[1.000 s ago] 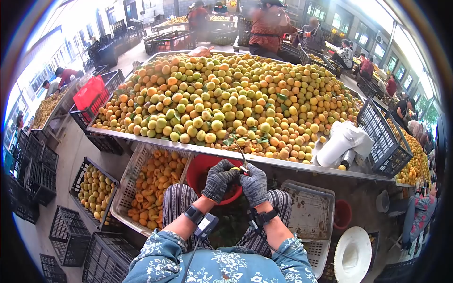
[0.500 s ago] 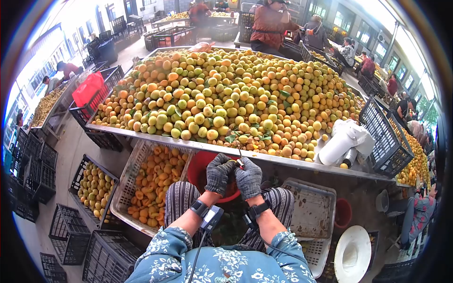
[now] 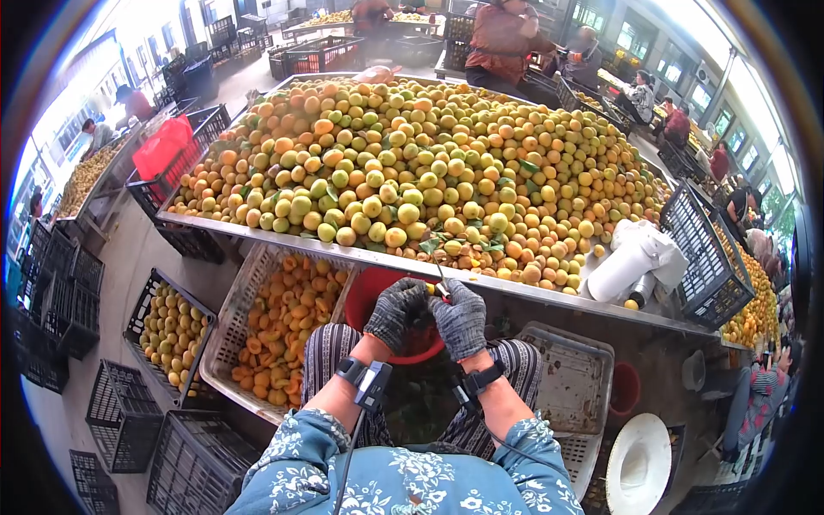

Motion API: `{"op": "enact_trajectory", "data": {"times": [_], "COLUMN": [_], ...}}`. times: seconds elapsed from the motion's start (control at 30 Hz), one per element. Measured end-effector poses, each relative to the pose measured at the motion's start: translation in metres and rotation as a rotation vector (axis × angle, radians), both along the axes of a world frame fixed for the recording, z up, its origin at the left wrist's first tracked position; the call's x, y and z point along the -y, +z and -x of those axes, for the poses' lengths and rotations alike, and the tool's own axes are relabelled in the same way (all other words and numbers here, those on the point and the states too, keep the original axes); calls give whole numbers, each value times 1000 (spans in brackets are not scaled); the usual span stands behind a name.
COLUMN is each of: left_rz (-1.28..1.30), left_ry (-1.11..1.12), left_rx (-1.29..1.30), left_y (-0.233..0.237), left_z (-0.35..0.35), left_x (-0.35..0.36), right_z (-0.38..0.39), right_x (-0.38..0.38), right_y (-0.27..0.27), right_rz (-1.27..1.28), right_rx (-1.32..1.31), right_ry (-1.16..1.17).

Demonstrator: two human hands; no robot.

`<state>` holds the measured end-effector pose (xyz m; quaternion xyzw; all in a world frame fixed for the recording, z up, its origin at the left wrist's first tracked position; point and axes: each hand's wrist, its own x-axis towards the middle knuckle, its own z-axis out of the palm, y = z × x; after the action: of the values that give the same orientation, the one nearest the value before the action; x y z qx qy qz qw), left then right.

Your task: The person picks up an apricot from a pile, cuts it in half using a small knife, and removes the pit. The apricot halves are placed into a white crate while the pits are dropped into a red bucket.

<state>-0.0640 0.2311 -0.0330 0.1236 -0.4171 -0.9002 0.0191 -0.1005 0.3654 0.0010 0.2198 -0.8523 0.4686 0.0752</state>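
Note:
My left hand (image 3: 400, 313), in a grey knitted glove, is closed over the red bucket (image 3: 365, 292), with a bit of yellow fruit (image 3: 431, 290) at its fingertips. Close beside it, my right hand (image 3: 461, 319), gloved the same way, is closed round a small tool with a red-and-white handle (image 3: 444, 294) and a thin shaft pointing up. Just beyond both hands lies the metal table's edge (image 3: 343, 251), piled with yellow-orange apricots (image 3: 412, 163). Left of the bucket, a pale crate (image 3: 225, 343) holds split orange apricots (image 3: 287, 330).
A black crate (image 3: 137, 296) of whole fruit stands at left. White rolled plastic (image 3: 622, 270) and a black crate (image 3: 705, 257) are on the table's right end. A stained tray (image 3: 566, 382) and white hat (image 3: 639, 463) lie low right. Several people work beyond.
The view has shifted slightly. My hands are a little farther apart, and the right hand with the tool has moved slightly right.

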Motion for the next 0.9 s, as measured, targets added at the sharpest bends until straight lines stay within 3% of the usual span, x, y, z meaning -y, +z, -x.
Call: {"op": "enact_trajectory", "data": {"times": [0.1, 0.17, 0.3, 0.47, 0.67, 0.73, 0.8, 0.9], "left_rz": [24, 42, -97, -128, -112, -193, -129, -32], "left_ry": [62, 79, 54, 64, 41, 39, 34, 21], "left_rx": [-25, -13, 27, 21, 43, 49, 17, -10], "left_y": [-9, -6, -3, -3, 0, -1, 1, 9], "left_z": [4, 3, 1, 1, 3, 5, 5, 2], "left_x": [6, 11, 23, 27, 30, 30, 30, 30], "right_z": [2, 7, 15, 26, 37, 38, 31, 18], "right_x": [3, 6, 1, -2, -12, -12, -14, -12], "right_y": [-2, -14, 2, 0, -38, -40, -25, 13], "right_rz": [49, 427, 559, 337, -103, -24, 297, 375], "right_rx": [87, 338, 626, 681, 409, 341, 696, 885], "right_ry": [103, 207, 120, 68, 50, 90, 107, 96]}}
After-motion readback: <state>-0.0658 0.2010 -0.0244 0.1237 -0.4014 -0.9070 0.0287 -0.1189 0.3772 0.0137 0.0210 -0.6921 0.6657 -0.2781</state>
